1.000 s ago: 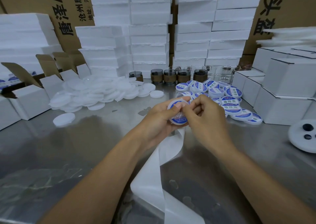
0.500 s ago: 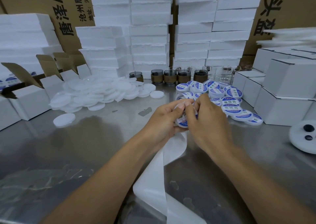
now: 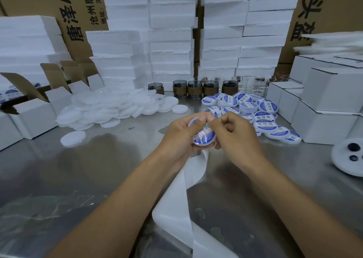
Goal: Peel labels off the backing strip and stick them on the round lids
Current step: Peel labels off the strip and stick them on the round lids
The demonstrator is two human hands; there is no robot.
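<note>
My left hand (image 3: pixel 180 133) grips a round white lid (image 3: pixel 204 137) that carries a blue and white label, thumb pressed across its face. My right hand (image 3: pixel 235 133) meets it from the right, fingers curled, thumb and forefinger pinching at the lid's upper edge; what they pinch is hidden. A white backing strip (image 3: pixel 176 194) hangs from under my left hand and curls down over the table towards me. A heap of plain white lids (image 3: pixel 106 110) lies at the back left. A heap of labelled lids (image 3: pixel 263 116) lies at the back right.
The table (image 3: pixel 68 169) is shiny steel. One loose plain lid (image 3: pixel 73 137) lies left of my hands. Small jars (image 3: pixel 194 88) line the back, before stacked foam sheets (image 3: pixel 170 41). White boxes (image 3: pixel 326 108) stand right, open boxes (image 3: pixel 33 114) left. A white disc with holes (image 3: pixel 349 157) sits far right.
Both hands have stayed together on the lid. My right hand pressed over the lid's face half a second ago and has since drawn back, fingers curling, so the label shows again.
</note>
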